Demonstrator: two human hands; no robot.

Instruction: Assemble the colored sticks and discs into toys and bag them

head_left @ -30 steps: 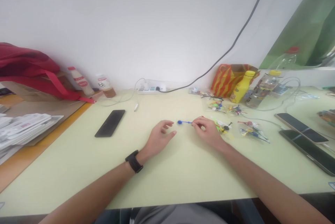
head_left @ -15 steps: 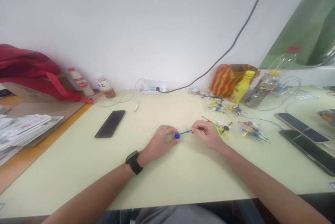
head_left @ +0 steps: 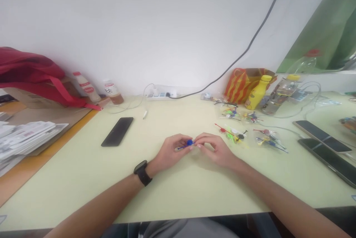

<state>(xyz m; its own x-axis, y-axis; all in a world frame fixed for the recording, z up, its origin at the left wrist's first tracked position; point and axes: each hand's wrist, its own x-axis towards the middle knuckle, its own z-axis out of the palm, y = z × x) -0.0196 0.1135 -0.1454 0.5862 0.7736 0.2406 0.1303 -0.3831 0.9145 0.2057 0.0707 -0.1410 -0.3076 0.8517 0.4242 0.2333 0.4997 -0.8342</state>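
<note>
The left hand and right hand sit close together over the pale-green desk, both pinching a slim blue plastic rod with a round knob, steadying it between their fingertips.

Blue plastic stick partly hidden by right hand; bagged parts too small to tell.

A white wall rises behind the pale desk, green curtain at right.
</note>
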